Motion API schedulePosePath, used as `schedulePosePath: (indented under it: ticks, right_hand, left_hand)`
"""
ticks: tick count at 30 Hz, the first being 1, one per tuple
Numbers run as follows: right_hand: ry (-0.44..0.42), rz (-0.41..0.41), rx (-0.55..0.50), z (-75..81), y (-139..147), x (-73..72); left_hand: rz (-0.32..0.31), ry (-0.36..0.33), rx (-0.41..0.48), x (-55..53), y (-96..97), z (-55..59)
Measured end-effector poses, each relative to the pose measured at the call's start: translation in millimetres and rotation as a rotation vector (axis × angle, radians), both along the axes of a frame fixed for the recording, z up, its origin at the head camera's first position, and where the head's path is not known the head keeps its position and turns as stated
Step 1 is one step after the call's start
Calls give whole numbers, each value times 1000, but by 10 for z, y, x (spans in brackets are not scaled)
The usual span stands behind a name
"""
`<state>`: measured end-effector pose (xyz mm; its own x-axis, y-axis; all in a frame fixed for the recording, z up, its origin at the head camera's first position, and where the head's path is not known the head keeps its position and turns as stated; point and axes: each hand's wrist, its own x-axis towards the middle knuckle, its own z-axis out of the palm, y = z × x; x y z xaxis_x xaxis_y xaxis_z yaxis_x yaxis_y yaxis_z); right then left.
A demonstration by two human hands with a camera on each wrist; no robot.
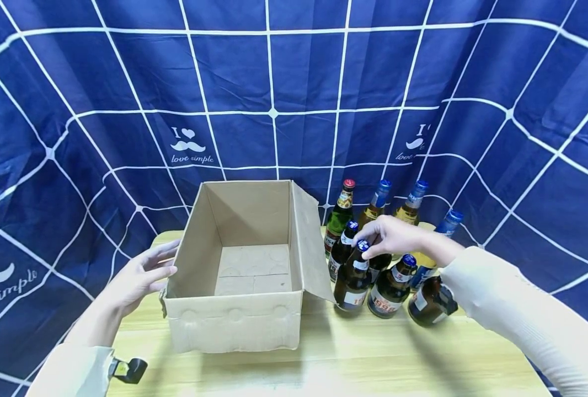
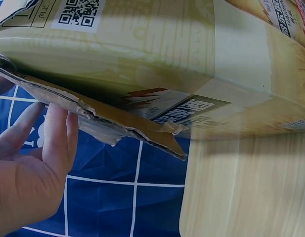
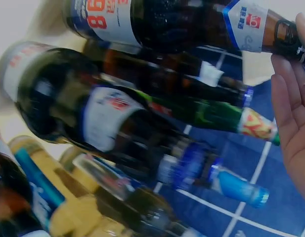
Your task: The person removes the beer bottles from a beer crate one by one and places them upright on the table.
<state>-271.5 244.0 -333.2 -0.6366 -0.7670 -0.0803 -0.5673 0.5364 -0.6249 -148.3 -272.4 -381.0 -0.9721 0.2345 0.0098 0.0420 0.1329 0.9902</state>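
My right hand (image 1: 385, 237) pinches the neck of a brown beer bottle (image 1: 349, 282) just below its blue cap. In the right wrist view that bottle (image 3: 179, 24) has a white, blue-edged neck label, and the fingers (image 3: 293, 94) reach its top end. An open cardboard box (image 1: 234, 322) stands to the left of the bottles. At the box's left side is my left hand (image 1: 137, 275), its fingers loosely extended along the rim. The left wrist view has these fingers (image 2: 56, 133) touching the torn edge of a folded-out flap (image 2: 93, 106).
Around the held bottle stand several others: a green bottle (image 1: 340, 218) with a red cap, brown bottles (image 1: 387, 292) and clear blue-capped ones (image 1: 410, 209). The box's right flap (image 1: 314, 248) leans out toward them. Behind the wooden table (image 1: 254, 375) hangs a blue gridded cloth (image 1: 304, 71).
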Motion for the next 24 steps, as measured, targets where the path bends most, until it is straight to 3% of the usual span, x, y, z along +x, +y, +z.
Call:
schedulePosePath:
  ticks: [5, 13, 20, 24]
  right_hand:
    - [12, -17, 19, -209, 13, -3]
    - [-1, -31, 3, -410, 34, 3]
    - [47, -45, 5, -440, 22, 41]
    - [62, -60, 50, -410, -4, 83]
  left_hand:
    - [9, -16, 13, 13, -17, -7]
    - [11, -18, 13, 23, -31, -5]
    - [-2, -8, 48, 38, -39, -17]
    - [1, -2, 18, 28, -62, 9]
